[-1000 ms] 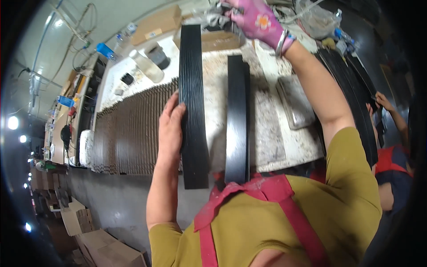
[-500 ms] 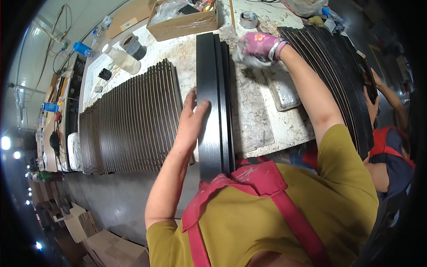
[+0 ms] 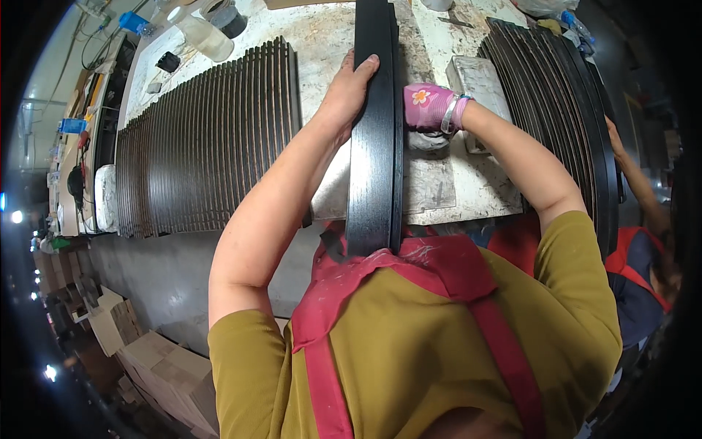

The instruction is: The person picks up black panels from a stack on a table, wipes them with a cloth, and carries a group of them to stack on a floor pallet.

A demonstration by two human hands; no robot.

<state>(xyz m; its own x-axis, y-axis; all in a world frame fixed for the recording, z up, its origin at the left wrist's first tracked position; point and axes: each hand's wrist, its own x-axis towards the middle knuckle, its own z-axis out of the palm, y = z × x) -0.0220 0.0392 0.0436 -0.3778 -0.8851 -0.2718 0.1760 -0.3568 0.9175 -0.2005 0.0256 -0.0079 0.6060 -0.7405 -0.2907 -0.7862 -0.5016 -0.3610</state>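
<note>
Left hand (image 3: 349, 91): bare, laid flat against the left face of the slats (image 3: 374, 132), fingertips curled over the top edge; pressing and steadying, not clenched around them.
Right hand (image 3: 428, 107): in a pink glove, pushed against the right face of the slats from the other side; whether its fingers wrap anything I cannot tell, since the wood hides them.
Slats: two long black boards squeezed face to face, standing on edge along the middle of the bench (image 3: 439, 190), near end overhanging the front edge toward the apron (image 3: 409, 271).
Handling: stiff, straight and probably fairly light for their length (long enough to swing or tip if held at one end); the dark finish looks smooth, so a firm two-sided pinch near the middle seems the safest hold.
Left rack (image 3: 205, 139): a row of dark slats set on edge, just left of the left arm.
Right stack (image 3: 563, 110): more dark slats fanned along the bench's right side.
Block (image 3: 475, 77): grey, beside the gloved wrist.
Other person (image 3: 643, 190): an arm reaching in at far right.
</note>
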